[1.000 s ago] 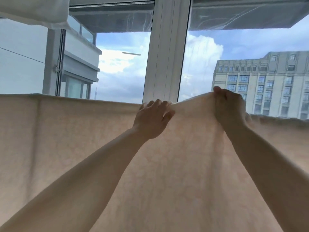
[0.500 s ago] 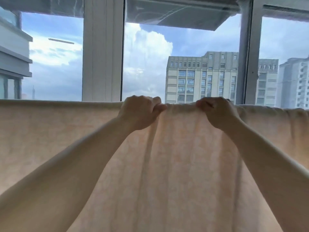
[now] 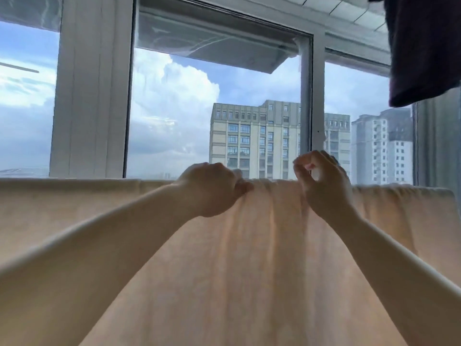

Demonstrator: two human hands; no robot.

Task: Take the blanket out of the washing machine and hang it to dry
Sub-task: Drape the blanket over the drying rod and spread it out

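Note:
The pale peach blanket (image 3: 249, 258) hangs spread across the whole view, its top edge folded over a line or rail that I cannot see. My left hand (image 3: 214, 189) grips that top edge near the middle, fingers curled over it and thumb on the front. My right hand (image 3: 321, 183) is a little to the right, raised just above the edge. Its fingers are loosely curled, thumb near the index tip, and nothing is between them. The cloth between my hands falls in vertical folds.
Behind the blanket stands a large window with white frames (image 3: 92, 96), with sky and tall buildings outside. A dark garment (image 3: 424, 46) hangs at the top right, and a grey curtain (image 3: 436, 151) lies along the right edge.
My view has swung to the right along the blanket. My right hand has let go of the top edge and lifted off it. My left hand keeps its hold.

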